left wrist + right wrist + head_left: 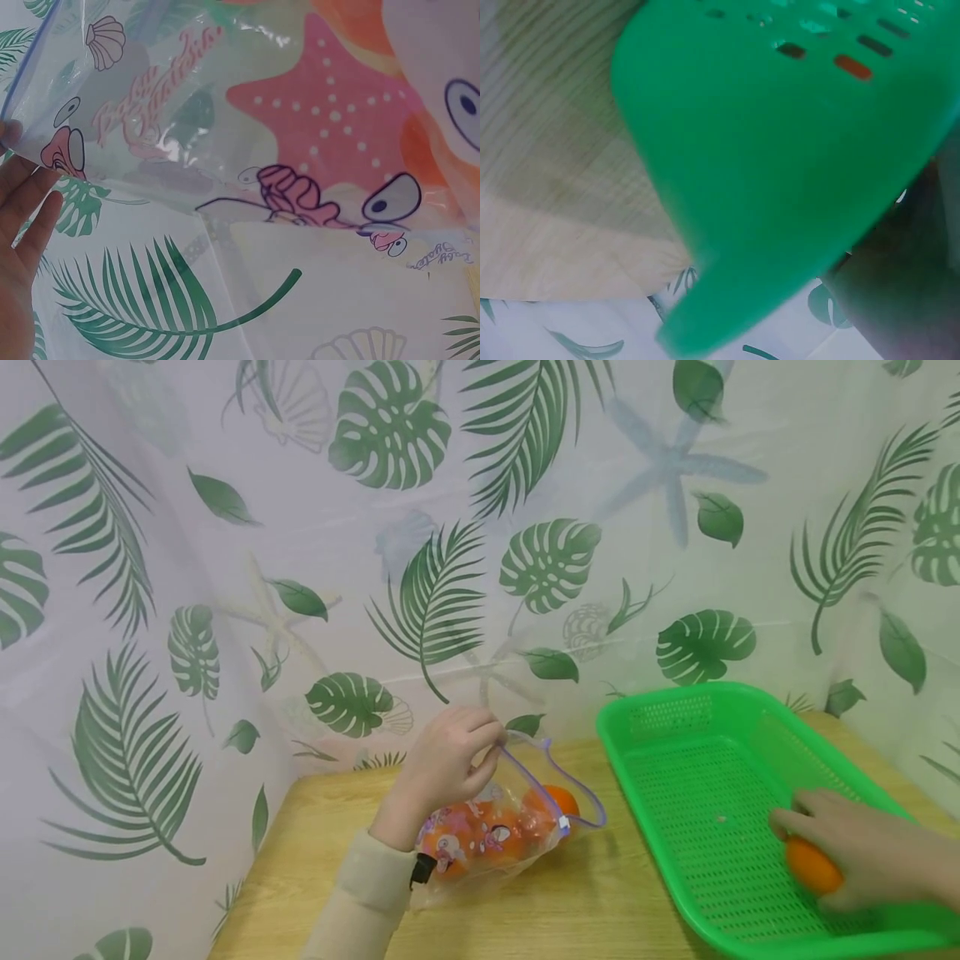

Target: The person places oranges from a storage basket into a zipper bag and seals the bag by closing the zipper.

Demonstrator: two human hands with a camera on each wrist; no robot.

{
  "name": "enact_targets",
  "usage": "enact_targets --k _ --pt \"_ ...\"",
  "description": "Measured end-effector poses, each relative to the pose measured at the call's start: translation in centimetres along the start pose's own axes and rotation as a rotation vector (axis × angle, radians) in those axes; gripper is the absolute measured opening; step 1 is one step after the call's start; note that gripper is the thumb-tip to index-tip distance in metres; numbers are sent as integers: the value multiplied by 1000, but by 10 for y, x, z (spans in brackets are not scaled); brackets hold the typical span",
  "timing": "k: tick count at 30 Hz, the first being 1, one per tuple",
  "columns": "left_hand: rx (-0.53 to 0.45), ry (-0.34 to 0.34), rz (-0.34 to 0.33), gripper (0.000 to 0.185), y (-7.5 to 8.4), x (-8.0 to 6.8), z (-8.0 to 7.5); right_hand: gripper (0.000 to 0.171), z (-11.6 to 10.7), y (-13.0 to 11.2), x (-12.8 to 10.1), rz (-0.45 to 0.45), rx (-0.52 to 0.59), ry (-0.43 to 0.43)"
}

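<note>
My left hand [453, 758] pinches the top edge of a clear zip bag [480, 885] with a purple seal and cartoon sea-creature prints. The bag lies on the table with its mouth partly open, facing right, and several oranges [558, 800] inside. In the left wrist view, fingers [34, 225] hold the bag's edge beside a pink starfish print [334, 112]. At the right, my right hand [873, 852] grips an orange [812, 867] inside the green plastic basket [690, 810]. The basket's outer wall [727, 150] fills much of the right wrist view and hides that hand's fingers.
The wooden table [322, 852] carries the bag at its middle and the basket to the right. Behind and at both sides hangs a white sheet [480, 635] printed with green leaves and sea shapes. The basket's raised rim [651, 839] stands between bag and right hand.
</note>
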State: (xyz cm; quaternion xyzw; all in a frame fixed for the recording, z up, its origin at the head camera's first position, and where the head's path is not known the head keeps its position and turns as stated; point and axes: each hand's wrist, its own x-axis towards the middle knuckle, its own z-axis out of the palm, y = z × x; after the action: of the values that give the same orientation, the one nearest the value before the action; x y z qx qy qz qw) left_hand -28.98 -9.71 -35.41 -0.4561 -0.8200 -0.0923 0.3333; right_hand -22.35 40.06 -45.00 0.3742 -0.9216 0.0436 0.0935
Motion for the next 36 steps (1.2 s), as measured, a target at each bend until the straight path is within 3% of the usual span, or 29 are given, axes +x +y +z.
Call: enact_targets --k 8,21,36 --pt "-3 1 -5 9 1 0 -1 71 -11 -8 11 45 64 -76" --pt "-6 -8 -3 9 0 1 -2 71 -19 -15 30 67 15 -39" --pt "-7 9 4 9 1 0 0 69 -29 -25 49 9 -34 64"
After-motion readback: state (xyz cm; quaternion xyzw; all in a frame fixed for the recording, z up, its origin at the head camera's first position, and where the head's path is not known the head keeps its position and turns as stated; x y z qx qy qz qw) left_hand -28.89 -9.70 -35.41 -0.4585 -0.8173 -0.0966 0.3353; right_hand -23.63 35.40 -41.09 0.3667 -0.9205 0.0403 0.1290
